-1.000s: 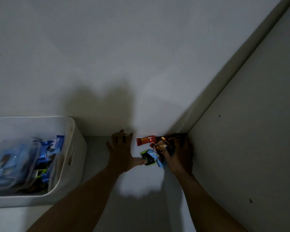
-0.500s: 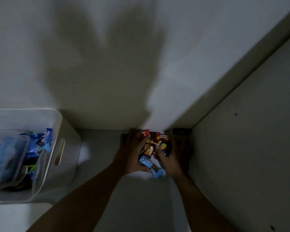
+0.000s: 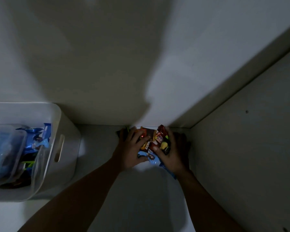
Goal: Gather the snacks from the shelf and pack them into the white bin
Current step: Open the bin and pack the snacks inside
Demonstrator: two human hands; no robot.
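Left hand [image 3: 130, 149] and right hand [image 3: 172, 155] clasp snack packets [image 3: 151, 142] between them on the shelf [image 3: 141, 190].

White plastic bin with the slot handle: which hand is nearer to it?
Left. The left hand cups the snack pile's bin-side edge; the right hand holds the far side, away from the white plastic bin.

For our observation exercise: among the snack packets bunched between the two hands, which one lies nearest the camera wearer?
The light blue packet. It pokes out below the left hand and right hand, while the red and brown ones sit nearer the back wall.
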